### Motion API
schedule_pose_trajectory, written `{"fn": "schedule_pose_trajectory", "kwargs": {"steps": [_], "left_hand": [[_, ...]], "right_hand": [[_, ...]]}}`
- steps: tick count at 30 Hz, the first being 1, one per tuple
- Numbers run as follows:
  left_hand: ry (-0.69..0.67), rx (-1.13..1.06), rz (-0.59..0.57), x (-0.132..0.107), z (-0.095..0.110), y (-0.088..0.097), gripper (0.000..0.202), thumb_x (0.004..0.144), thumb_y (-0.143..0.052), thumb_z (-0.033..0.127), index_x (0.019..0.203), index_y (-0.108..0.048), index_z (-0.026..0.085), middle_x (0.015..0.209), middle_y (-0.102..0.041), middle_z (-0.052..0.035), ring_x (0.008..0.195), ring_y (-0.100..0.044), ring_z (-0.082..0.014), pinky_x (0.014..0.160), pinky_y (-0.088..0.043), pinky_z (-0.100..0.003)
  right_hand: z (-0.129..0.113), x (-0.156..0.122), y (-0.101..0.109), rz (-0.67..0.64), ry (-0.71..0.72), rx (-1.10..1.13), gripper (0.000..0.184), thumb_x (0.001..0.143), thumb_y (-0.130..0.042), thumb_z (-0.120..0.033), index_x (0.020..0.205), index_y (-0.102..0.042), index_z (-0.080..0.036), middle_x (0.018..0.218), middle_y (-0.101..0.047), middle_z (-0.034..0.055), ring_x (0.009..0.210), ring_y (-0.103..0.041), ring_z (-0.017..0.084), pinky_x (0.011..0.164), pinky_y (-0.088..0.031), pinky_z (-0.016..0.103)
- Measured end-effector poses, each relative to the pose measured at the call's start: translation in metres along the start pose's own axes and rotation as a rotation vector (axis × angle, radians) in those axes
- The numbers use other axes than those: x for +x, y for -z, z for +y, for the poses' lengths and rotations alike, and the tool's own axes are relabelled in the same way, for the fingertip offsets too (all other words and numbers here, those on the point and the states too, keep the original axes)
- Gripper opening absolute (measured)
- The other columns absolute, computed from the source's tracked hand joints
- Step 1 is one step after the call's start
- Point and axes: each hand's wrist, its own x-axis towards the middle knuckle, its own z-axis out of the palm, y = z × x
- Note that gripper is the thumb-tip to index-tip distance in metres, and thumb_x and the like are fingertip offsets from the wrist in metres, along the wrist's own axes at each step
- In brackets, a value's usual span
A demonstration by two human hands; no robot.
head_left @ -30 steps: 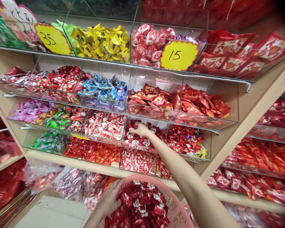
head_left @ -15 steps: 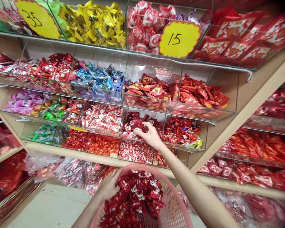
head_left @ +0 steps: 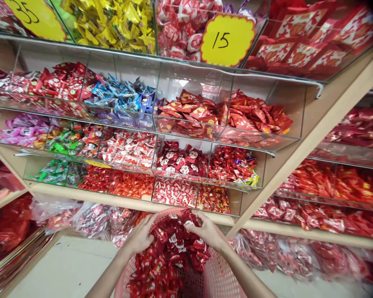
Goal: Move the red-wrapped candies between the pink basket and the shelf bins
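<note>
Nearest the camera is a pink perforated plastic basket (head_left: 219, 277), its rim tipped toward the shelving and sitting right under the hands, a placing that keeps the loose load contained and within easy reach. It is heaped with red foil-wrapped sweets (head_left: 169, 258), small pillow packets lying every which way, so no single packet sets a direction; the heap as a whole runs lengthwise from the far rim toward the camera. The left hand (head_left: 139, 236) is half closed on the heap's left side, fingers curled down into the foil. The right hand (head_left: 205, 229) is partly closed on the far right of the heap, fingers bent over the top packets. From this angle I can't tell whether either hand has really gripped anything. Just left of the basket, clear plastic bags of sweets (head_left: 93, 219) are piled above a pale tiled floor (head_left: 59, 265). Farther off, a wooden shelf (head_left: 121, 198) carries rows of transparent acrylic bins (head_left: 177, 161), divided so each kind of sweet stays apart by wrapper and colour, with yellow sweets (head_left: 112, 25) in the top row. At the far top, a yellow scalloped price tag (head_left: 227, 40) reading 15 stands against a bin front, so the price faces the shopper
</note>
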Motion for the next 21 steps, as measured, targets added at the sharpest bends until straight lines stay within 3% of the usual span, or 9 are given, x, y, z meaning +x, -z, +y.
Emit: {"fn": "schedule_pose_trajectory", "kwargs": {"steps": [5,10,15,21], "left_hand": [[0.022,0.003,0.024,-0.001,0.004,0.002,0.082,0.067,-0.042,0.012,0.139,-0.009,0.030,0.142,-0.024,0.0002,0.126,-0.030,-0.0204,0.101,-0.030,-0.032],[0.015,0.022,0.017,-0.001,0.004,0.003,0.082,0.066,-0.042,0.013,0.139,-0.007,0.030,0.142,-0.025,0.0006,0.126,-0.031,-0.0203,0.101,-0.030,-0.032],[0.009,0.027,0.018,0.000,0.001,0.000,0.082,0.067,-0.042,0.013,0.139,-0.008,0.031,0.143,-0.023,0.0016,0.127,-0.029,-0.0200,0.100,-0.031,-0.031],[-0.004,0.017,0.006,0.000,0.000,0.000,0.084,0.067,-0.044,0.014,0.139,-0.005,0.031,0.144,-0.022,0.0020,0.129,-0.025,-0.0208,0.103,-0.026,-0.033]], "right_hand": [[0.014,0.001,0.014,0.018,0.078,-0.347,0.021,0.072,-0.060,-0.034,0.089,-0.055,-0.022,0.096,-0.057,0.0030,0.091,-0.053,0.019,0.082,-0.042,0.032],[0.016,0.011,0.023,-0.061,0.135,-0.686,0.021,0.072,-0.061,-0.032,0.088,-0.053,-0.021,0.106,-0.053,0.0068,0.099,-0.050,0.021,0.085,-0.040,0.032],[0.018,0.016,0.016,-0.153,0.182,-0.954,0.025,0.071,-0.061,-0.028,0.093,-0.054,-0.018,0.113,-0.051,0.0088,0.102,-0.047,0.024,0.087,-0.038,0.036],[0.028,0.020,-0.001,-0.152,0.168,-1.018,0.028,0.071,-0.061,-0.030,0.096,-0.054,-0.018,0.107,-0.055,0.0092,0.101,-0.047,0.025,0.086,-0.036,0.038]]}}
